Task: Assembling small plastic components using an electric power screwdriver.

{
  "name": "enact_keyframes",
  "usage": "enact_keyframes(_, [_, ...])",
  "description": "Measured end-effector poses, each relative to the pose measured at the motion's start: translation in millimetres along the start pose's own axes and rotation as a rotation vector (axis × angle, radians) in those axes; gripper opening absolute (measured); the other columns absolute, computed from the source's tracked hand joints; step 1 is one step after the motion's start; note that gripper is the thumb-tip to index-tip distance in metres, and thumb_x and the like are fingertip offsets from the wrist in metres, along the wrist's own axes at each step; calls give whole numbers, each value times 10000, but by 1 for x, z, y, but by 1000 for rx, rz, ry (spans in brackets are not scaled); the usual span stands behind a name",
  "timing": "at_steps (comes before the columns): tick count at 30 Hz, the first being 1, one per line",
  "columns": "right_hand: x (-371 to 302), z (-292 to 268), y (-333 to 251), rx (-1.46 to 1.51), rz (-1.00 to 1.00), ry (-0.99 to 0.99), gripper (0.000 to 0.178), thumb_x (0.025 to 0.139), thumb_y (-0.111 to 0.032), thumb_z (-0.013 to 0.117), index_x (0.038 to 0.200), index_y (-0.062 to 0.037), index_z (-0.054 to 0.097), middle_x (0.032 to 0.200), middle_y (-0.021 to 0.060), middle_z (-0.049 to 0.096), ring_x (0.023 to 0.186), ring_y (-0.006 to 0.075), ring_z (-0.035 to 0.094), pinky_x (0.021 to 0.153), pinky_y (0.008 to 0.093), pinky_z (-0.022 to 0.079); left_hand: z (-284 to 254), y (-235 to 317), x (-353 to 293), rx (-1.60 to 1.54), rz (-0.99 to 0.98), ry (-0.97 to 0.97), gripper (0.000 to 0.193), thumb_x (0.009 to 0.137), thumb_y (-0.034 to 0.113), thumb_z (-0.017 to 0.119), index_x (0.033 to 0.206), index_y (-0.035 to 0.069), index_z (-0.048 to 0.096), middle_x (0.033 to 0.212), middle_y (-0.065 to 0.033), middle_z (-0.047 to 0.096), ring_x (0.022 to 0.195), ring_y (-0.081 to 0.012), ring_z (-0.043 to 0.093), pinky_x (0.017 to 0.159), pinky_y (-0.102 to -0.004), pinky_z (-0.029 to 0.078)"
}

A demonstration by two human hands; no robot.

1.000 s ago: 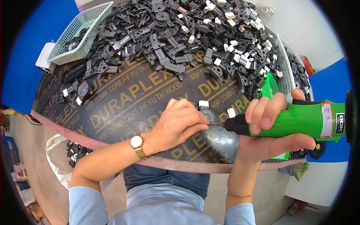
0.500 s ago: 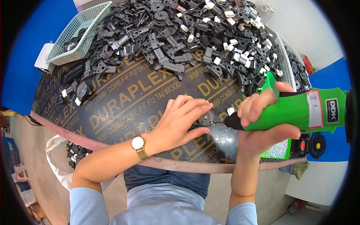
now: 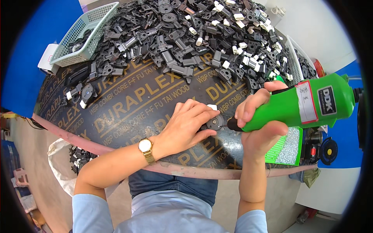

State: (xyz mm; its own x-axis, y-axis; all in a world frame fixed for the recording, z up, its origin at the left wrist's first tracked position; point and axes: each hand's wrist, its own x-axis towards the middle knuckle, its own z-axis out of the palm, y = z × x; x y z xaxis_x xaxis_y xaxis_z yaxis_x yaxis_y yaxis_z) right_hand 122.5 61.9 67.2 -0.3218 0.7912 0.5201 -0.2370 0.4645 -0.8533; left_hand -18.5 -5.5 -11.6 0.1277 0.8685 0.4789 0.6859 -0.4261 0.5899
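Note:
My left hand (image 3: 190,122), with a gold watch (image 3: 145,146) at its wrist, holds a black plastic part with a round disc (image 3: 215,122) down on the dark board. Its fingers and thumb close about the left side of the part, hiding some of it. A small white piece (image 3: 212,107) shows just beyond the fingertips. My right hand (image 3: 256,134) is wrapped round a green electric screwdriver (image 3: 279,104), held sideways. The screwdriver's thin bit points left and reaches the disc's right edge; whether it sits in a screw I cannot make out.
A big heap of black and white plastic parts (image 3: 175,39) covers the far side of the board (image 3: 128,105). Pale baskets (image 3: 83,37) stand at both far corners. A green tray of small silvery screws (image 3: 289,145) lies at the right, close to my right forearm.
The green screwdriver and my right hand have shifted left, bringing the bit closer to the disc. The white piece now shows above my left fingertips instead of near the right hand.

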Motion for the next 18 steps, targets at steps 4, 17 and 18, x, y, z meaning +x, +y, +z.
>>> enact_keyframes(4, [1,6,2,19,-7,-6,772,746,-652,606,1116,-1,421,598,27,455,442,93,421,425,223,361,-1,2,1,0,-14,-8,480,714,236,748,1146,92,595,1047,-28,583,948,-236,493,783,-341,361])
enact_keyframes(17, [-7,16,7,16,-102,133,426,848,-189,679,1130,31,448,670,39,501,510,104,487,468,228,403,0,10,3,108,77,43,237,713,222,738,895,96,653,856,-5,531,864,-204,497,721,-337,348])
enact_keyframes(18, [-4,14,7,22,-104,117,563,825,-300,705,1177,31,416,663,36,497,499,105,479,458,229,403,-1,11,2,107,25,1,224,708,218,741,858,100,624,909,-17,551,907,-233,505,744,-356,361])
